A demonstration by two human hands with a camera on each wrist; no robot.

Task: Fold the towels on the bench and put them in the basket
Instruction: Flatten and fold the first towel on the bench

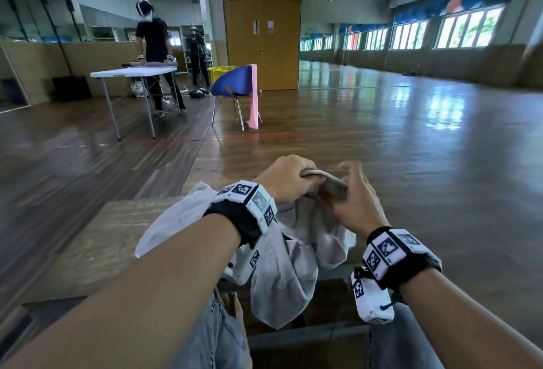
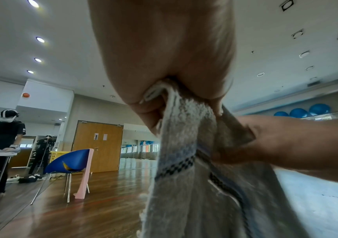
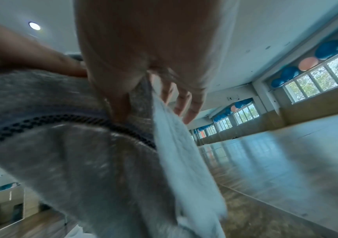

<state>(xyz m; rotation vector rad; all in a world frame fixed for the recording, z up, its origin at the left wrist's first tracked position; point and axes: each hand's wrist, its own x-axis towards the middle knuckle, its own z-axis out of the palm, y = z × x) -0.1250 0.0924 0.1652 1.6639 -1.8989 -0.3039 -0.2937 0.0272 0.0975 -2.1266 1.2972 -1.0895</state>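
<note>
Towel [image 1: 282, 262] over wooden bench [image 1: 97, 239]; glossy wood floor [image 1: 382, 148].

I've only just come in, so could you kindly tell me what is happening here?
A seated person is working on a grey towel over a wooden bench. The left hand grips its top edge, and the right hand pinches the edge close beside it. The towel hangs unfolded. No basket is visible near them.
</note>
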